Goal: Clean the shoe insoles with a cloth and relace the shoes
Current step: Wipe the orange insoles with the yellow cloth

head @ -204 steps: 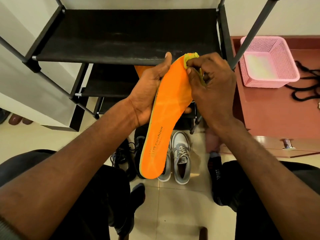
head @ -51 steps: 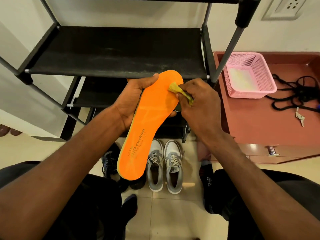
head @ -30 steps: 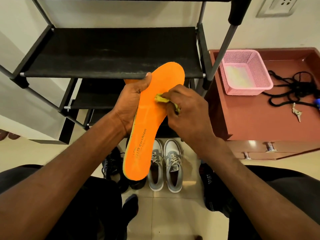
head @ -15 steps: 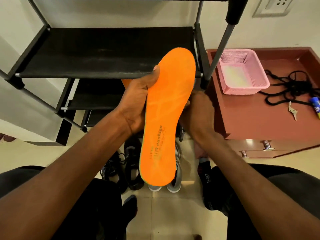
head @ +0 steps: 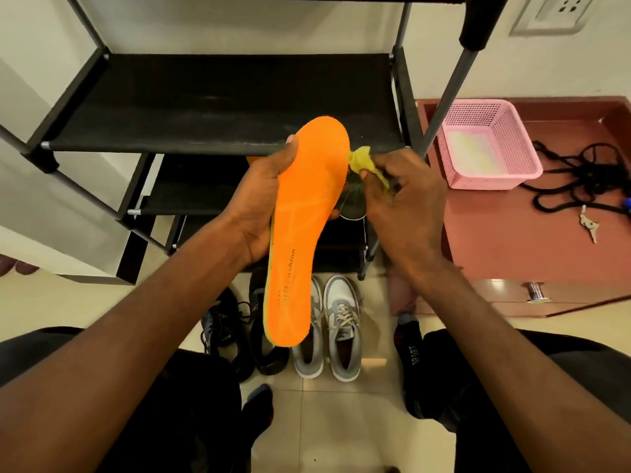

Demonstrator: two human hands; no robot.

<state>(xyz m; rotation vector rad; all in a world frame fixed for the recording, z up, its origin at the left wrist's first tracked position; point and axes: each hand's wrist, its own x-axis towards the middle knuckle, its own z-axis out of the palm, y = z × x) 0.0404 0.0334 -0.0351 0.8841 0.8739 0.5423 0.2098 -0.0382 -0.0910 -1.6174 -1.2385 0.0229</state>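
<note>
An orange insole (head: 304, 220) stands nearly upright in front of me, toe end up. My left hand (head: 263, 206) grips it from the left, thumb across the upper front. My right hand (head: 403, 206) pinches a small yellow-green cloth (head: 363, 162) beside the insole's upper right edge. On the floor below stand a grey and white pair of laced shoes (head: 327, 329) and a black pair (head: 239, 329). Black laces (head: 580, 182) lie in a tangle on the red-brown cabinet top.
A black shoe rack (head: 222, 104) with metal poles stands right behind the insole. To the right, a low red-brown cabinet (head: 512, 240) carries a pink plastic basket (head: 488, 148) and keys (head: 589, 227). My knees and socked feet frame the tiled floor.
My right hand has come out from behind the insole, and the cloth shows again at the insole's upper right edge. The insole has dropped slightly and tilted back to the left.
</note>
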